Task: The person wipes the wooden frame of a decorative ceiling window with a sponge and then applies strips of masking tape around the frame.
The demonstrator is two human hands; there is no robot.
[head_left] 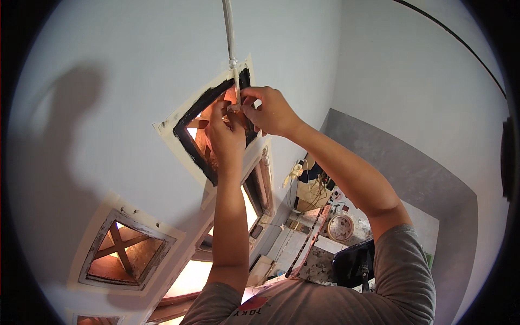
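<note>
A white cable [229, 32] runs down the wall and ends in front of a small window opening with a black-painted frame [196, 111]. Both my hands are raised to its lower end. My right hand [273, 111] comes from the right, thumb and fingers pinched on the cable. Close beside it, the fingers of my left hand [226, 135] are bent and closed at the same spot, where a small pale bit shows between the hands. The fingers partly hide the cable's tip. Pale masking tape [179, 142] borders the black frame, and wooden cross bars lie behind my hands.
At lower left is another crossed-bar window [127, 252] with a worn grey frame. Below my arms stand a cluttered bench, a round container [340, 227] and a dark, glossy flat object [349, 264]. A cream power socket [297, 169] with cords hangs near the corner.
</note>
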